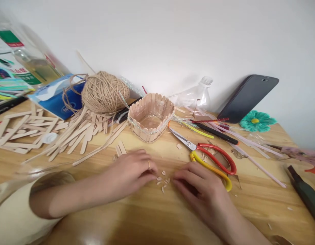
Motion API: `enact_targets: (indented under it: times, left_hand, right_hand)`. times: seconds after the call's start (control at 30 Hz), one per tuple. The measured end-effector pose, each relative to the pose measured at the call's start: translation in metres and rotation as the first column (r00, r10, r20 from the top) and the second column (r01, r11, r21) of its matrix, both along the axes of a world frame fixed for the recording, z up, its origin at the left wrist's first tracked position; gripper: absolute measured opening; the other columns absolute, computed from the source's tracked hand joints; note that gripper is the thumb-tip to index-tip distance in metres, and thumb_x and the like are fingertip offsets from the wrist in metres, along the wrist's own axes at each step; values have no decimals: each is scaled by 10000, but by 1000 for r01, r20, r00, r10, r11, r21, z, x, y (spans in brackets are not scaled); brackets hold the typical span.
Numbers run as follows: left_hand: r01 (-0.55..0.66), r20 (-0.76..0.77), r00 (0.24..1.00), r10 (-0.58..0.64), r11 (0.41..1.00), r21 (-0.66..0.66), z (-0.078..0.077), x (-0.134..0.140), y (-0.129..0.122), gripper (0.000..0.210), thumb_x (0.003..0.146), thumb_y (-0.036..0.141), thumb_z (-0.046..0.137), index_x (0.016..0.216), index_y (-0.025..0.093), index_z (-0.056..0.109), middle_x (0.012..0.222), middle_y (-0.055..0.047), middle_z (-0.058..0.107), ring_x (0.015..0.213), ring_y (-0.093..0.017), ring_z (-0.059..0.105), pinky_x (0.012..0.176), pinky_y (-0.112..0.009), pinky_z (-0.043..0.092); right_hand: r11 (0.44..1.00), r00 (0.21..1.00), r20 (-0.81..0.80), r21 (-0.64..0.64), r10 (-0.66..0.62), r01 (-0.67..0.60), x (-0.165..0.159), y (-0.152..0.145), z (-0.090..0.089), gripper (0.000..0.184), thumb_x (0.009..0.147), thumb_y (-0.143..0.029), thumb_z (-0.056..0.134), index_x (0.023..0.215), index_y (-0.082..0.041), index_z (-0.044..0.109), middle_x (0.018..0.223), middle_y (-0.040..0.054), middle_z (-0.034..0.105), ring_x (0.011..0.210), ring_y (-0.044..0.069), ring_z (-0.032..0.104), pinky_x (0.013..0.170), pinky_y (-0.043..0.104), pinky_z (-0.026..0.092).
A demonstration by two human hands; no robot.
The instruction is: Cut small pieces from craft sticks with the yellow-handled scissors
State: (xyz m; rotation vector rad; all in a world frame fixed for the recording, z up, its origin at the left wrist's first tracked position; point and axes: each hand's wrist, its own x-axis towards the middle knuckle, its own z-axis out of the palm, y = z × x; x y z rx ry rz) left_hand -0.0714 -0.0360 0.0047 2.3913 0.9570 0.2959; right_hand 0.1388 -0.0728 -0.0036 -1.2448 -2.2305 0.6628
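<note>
Head view here: two bare hands are down low over a wooden table (121, 221), with a handful of tiny pale wood chips (163, 173) lying on the tabletop right between them. Left hand (137, 168) (gold ring on one finger) has its fingers curled and the tips drawn in close together just beside the chips, but honestly can't tell if it's got one pinched. Right hand (202, 185) is loosely curled too, thumb and fingertips close to the other edge of the bunch, and same deal, can't tell if anything's in there. Just beyond the right hand is a pair of scissors (190, 145) with one red handle and one yellow, blades spread a little, pointing at a small box of craft sticks (147, 135) with sparkly trim round it. Off to the left there's a messy heap of loose craft sticks (87, 137) with a big ball of twine (105, 92) behind, and over on the right a dark phone (249, 97) leans on the wall behind a teal fuzzy flower (256, 120)
</note>
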Motion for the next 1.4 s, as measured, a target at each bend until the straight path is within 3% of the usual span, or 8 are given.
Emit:
enact_targets:
  times: [0.23, 0.4, 0.5, 0.67, 0.8, 1.03, 1.17, 1.4]
  left_hand:
    - [-37, -24, 999, 38, 999, 18, 1, 2, -7, 112, 829, 216, 544, 833, 191, 652, 795, -11, 650, 793, -156, 567, 731, -272, 427]
    - [-67, -84, 994, 72, 996, 56, 0, 3, -13, 173, 728, 288, 666, 856, 177, 633, 821, -23, 654, 840, -203, 564, 726, -310, 433]
    - [-86, -65, 994, 92, 991, 99, -4, 7, -14, 77, 771, 250, 619, 796, 177, 628, 780, -20, 652, 803, -190, 563, 746, -318, 426]
    - [-130, 63, 990, 129, 991, 7, -8, 9, -13, 54, 783, 238, 616, 783, 184, 611, 747, 1, 641, 782, -162, 552, 728, -275, 421]
    - [-183, 3, 983, 183, 983, 15, -6, 4, -12, 121, 725, 269, 679, 757, 182, 601, 795, -13, 632, 841, -191, 536, 708, -283, 414]
    - [-93, 13, 996, 92, 995, 44, -7, 9, -10, 93, 803, 241, 592, 740, 183, 629, 737, -4, 647, 786, -177, 538, 705, -291, 405]
    - [-101, 83, 992, 99, 995, 19, -10, 5, -9, 103, 817, 233, 576, 754, 173, 631, 765, -16, 641, 801, -171, 540, 724, -287, 412]
    - [-76, 77, 994, 72, 996, 40, -12, 6, -7, 98, 824, 210, 561, 800, 178, 650, 757, -18, 637, 780, -172, 545, 739, -309, 422]
  right_hand:
    - [999, 996, 93, 44, 12, -16, 0, -3, 2, 159, 869, -148, 497, 817, -190, 641, 723, 29, 573, 668, 167, 516, 588, 281, 395]
    - [995, 992, 125, 98, 11, -23, -1, -7, 2, 93, 828, -178, 558, 787, -185, 640, 720, 26, 583, 663, 170, 515, 587, 283, 381]
    - [992, 987, 159, 120, 5, -24, -5, -8, -3, 82, 816, -199, 578, 761, -186, 638, 708, 21, 593, 659, 167, 524, 588, 278, 375]
    - [975, 984, 173, 221, -47, 8, -8, -8, -6, 175, 860, -183, 513, 748, -184, 648, 676, 25, 595, 637, 160, 520, 584, 275, 363]
    - [974, 982, 180, 225, -56, 14, -7, -7, -5, 179, 848, -189, 522, 711, -177, 636, 662, 23, 584, 626, 156, 514, 578, 272, 361]
    - [966, 983, 177, 260, -54, 7, -9, -7, -6, 191, 862, -182, 507, 741, -182, 654, 659, 23, 597, 619, 153, 522, 573, 269, 359]
    - [960, 985, 160, 278, -57, 10, -8, -7, -6, 192, 864, -173, 503, 740, -177, 650, 658, 28, 594, 619, 155, 515, 578, 271, 364]
    - [959, 985, 166, 282, -47, -2, -8, -7, -7, 215, 870, -165, 483, 741, -175, 654, 646, 28, 589, 610, 156, 514, 566, 274, 368]
